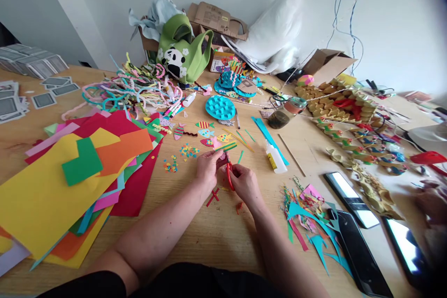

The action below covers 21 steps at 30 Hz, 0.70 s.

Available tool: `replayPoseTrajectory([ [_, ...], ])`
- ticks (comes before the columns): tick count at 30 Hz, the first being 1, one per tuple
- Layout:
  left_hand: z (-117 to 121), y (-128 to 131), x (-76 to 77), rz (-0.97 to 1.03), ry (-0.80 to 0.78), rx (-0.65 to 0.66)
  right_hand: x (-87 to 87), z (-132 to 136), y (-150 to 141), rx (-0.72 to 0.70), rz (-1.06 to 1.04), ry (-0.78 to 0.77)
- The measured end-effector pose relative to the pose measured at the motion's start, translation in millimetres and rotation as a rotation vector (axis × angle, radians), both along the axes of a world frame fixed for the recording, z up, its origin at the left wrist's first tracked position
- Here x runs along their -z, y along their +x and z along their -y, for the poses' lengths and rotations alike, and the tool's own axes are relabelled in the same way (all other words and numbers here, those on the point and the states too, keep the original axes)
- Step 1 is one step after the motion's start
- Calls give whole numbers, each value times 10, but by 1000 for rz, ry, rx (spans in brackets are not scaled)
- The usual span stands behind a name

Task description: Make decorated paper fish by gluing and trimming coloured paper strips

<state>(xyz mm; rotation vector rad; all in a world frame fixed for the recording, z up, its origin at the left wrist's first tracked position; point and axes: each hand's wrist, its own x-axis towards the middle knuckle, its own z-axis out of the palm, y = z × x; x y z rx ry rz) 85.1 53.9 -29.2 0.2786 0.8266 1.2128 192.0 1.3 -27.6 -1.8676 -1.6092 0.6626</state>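
Note:
My left hand (pixel 206 168) pinches a small piece of green and yellow striped paper (pixel 228 146), held above the middle of the table. In my right hand (pixel 246 187) is a pair of red-handled scissors (pixel 229 176); the blades point away from me, close to the paper, and my fingers partly cover the handles. Just beyond my hands lie several paper fish, among them a red and yellow striped one (pixel 204 125) and a light blue one (pixel 205 133). Small paper dots (pixel 189 151) lie to the left of my left hand. Crossed red strips (pixel 213 197) rest below it.
Coloured paper sheets (pixel 42 181) are piled at left, with pipe cleaners (pixel 129 88) behind. A glue bottle (pixel 275 158), a jar (pixel 287 112) and a wooden stick (pixel 292 154) lie at right. Paper scraps (pixel 310 216) and phones (pixel 359 251) sit nearer me. A blue scalloped paper piece (pixel 220 108) lies farther back.

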Motion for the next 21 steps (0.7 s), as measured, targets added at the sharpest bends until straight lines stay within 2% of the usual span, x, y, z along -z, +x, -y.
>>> replayPoseTrajectory([
  [12,7,4,-28,6,-10,-1,23,15,-1,8,197,61],
  [21,6,3,-11,5,-4,-1,2,18,4,6,165,39],
])
